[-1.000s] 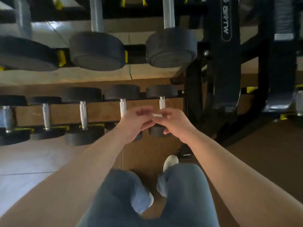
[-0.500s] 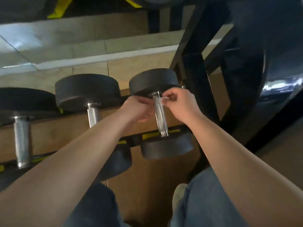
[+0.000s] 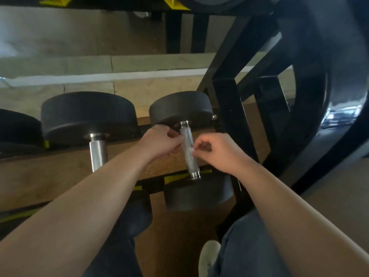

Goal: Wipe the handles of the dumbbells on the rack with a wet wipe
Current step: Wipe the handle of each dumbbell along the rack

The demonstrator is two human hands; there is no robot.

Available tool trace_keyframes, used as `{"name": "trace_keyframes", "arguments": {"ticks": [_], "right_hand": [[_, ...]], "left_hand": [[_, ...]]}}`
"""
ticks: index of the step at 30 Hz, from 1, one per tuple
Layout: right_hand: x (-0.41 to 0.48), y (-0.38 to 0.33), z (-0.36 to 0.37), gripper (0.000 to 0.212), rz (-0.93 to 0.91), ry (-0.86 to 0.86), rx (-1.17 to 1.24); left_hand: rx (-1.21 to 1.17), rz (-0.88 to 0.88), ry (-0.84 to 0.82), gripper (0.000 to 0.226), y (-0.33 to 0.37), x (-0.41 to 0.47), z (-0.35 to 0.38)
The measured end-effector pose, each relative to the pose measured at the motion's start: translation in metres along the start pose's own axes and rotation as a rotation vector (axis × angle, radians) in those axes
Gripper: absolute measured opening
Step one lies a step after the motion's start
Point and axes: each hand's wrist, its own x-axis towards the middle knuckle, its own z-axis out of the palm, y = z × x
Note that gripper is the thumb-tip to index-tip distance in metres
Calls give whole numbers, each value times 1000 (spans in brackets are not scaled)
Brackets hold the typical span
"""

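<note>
A black dumbbell with a knurled steel handle (image 3: 189,156) lies on the lowest rack shelf, at the right end of the row. My right hand (image 3: 217,151) pinches a small white wet wipe (image 3: 191,150) against the handle's right side, near its middle. Curled fingers of my left hand (image 3: 162,141) touch the upper left side of the same handle; whether they also hold the wipe is not clear. A second dumbbell with a thicker handle (image 3: 97,152) sits just to the left, partly hidden by my left forearm.
The black rack frame (image 3: 227,100) rises right of the dumbbell, with a large dark curved machine part (image 3: 319,86) beyond it. Yellow cradle strips (image 3: 179,176) line the front rail. My knees and a pale shoe (image 3: 208,256) are below on brown floor.
The view has dropped closer to the lowest shelf. My right hand has slid down the handle from its top to its middle, with the wipe; my left hand stays near the top.
</note>
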Motion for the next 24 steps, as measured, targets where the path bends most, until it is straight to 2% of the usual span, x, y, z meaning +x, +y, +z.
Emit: {"name": "trace_keyframes", "arguments": {"ticks": [3,6,8,11,12,13,17,19,21,24], "right_hand": [[22,-7,11,12,-43,242,46],[28,-13,12,17,-84,301,-7],[15,-16,4,16,-116,166,-143],[-9,-19,-8,15,-63,-229,-323],[-14,-17,-8,13,-32,-276,-315],[-16,-16,-7,11,-7,-253,-264],[-2,-10,10,12,37,123,24],[11,-7,16,16,54,245,135],[20,-2,20,17,73,282,189],[18,6,15,13,96,192,228]], "left_hand": [[57,17,-3,13,1,-2,-3],[63,24,-3,13,0,-4,-4],[72,11,3,11,-1,-3,-4],[119,1,11,16,-2,0,-2],[128,1,6,16,-1,-1,-3],[131,3,-1,15,0,-1,-3],[92,10,27,13,2,-9,-2],[75,13,52,12,3,-13,2],[63,14,60,5,5,-16,7],[61,20,67,8,6,-18,10]]}}
